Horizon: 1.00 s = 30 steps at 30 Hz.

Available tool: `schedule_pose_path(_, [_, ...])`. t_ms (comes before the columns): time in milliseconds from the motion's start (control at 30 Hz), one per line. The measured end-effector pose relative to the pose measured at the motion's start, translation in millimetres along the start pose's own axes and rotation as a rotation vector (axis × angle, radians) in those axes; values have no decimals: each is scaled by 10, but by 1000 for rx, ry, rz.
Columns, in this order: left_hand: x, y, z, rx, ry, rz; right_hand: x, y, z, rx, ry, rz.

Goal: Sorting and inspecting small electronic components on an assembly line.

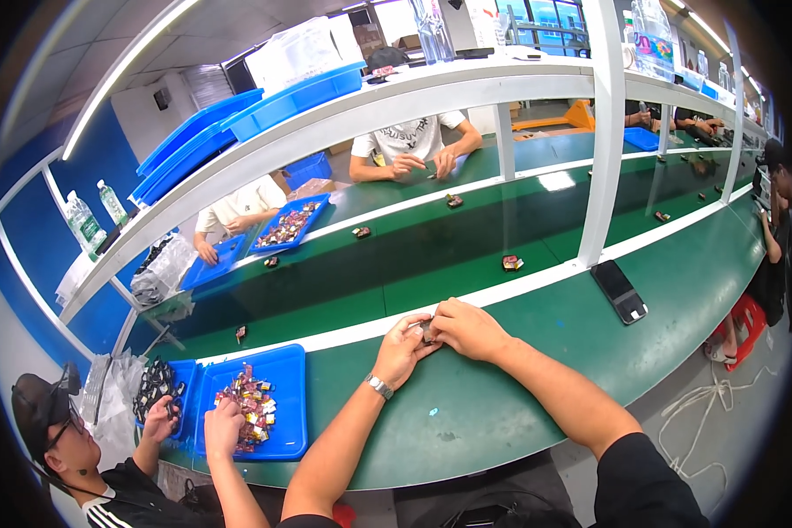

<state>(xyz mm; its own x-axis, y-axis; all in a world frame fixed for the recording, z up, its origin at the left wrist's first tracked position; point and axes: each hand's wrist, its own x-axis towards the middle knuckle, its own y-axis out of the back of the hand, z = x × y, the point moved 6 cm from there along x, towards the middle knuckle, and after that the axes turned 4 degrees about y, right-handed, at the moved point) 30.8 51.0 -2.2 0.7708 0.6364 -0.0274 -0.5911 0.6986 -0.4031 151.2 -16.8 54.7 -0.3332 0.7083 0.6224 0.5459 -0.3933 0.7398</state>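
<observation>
My left hand [403, 352], with a metal watch on its wrist, is closed around a small dark part [428, 333] above the near edge of the green bench [493, 396]. The fingers of my right hand [468, 329] are bent down onto the same part from the right. Most of it is covered by my fingers, so its exact kind cannot be made out. To the right of my hands a black smartphone [619, 291] lies on the bench. Beyond my hands, a small red, yellow and black component [512, 263] sits on the green conveyor belt [440, 282].
At left, a co-worker's hand [223, 426] reaches into a blue tray [296, 387] of small components; another tray [185, 370] holds black parts. A white post [600, 150] and shelf [449, 88] stand ahead. Across the belt, people work beside a filled blue tray [319, 211].
</observation>
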Motion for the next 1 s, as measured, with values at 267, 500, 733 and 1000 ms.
schedule_pose_path(267, [-19, -48, 72, 0, 14, -55, -18, 114, -14, 113, -104, 155])
schedule_pose_path(500, [-18, -47, 52, -7, 30, -120, 19, 108, -49, 84, -69, 95])
schedule_pose_path(733, [-23, -45, 3, -18, 71, -115, -26, 120, -89, 250, -65, 87])
schedule_pose_path(1000, [-24, -25, 22, -76, 50, -105, -65, 63, -96, 138, -188, 216])
